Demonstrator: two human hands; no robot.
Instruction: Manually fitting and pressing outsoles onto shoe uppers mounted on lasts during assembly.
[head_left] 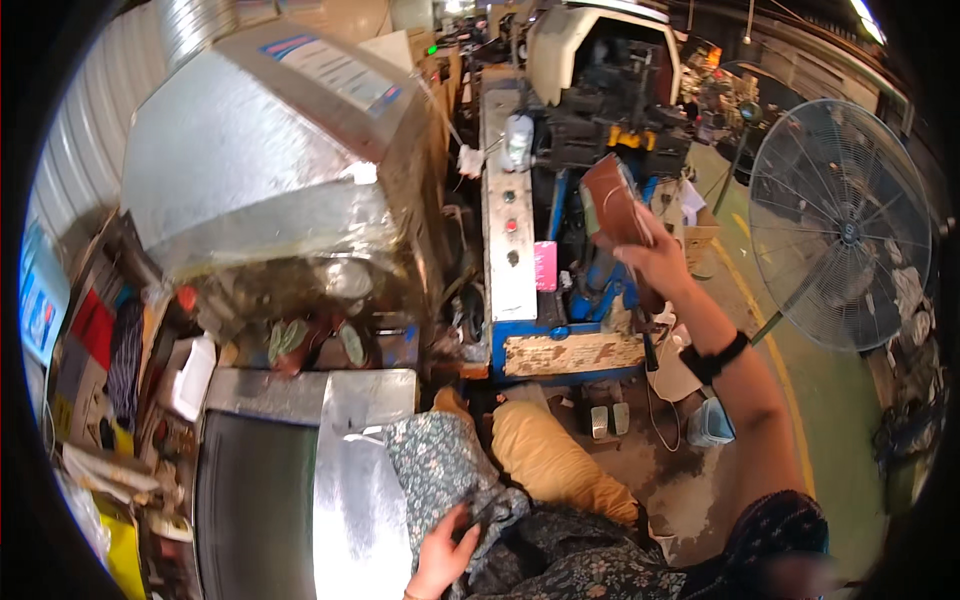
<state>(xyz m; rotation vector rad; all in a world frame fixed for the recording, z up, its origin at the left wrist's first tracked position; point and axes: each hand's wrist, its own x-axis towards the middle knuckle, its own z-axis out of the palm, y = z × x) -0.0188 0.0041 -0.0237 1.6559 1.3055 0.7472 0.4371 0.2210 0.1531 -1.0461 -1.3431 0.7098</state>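
My right hand (655, 258) is raised in front of a machine and closed around a brown leather shoe upper (608, 195). A thin pale cord or edge shows along that upper. Down at my lap, my left hand (445, 553) rests against a dark floral cloth (435, 465), thumb and fingers apart, with nothing visible in it. Two brown pieces with greenish insides, which look like more shoe uppers (290, 343), lie under the metal hood to the left.
The sloped metal hood (260, 150) stands over a dark conveyor belt (255, 500) on my left. Ahead is the machine (610, 130) with a button panel (512, 240). A large fan (850, 230) stands at right; two foot pedals (610, 421) and a bluish bin (710, 423) are below.
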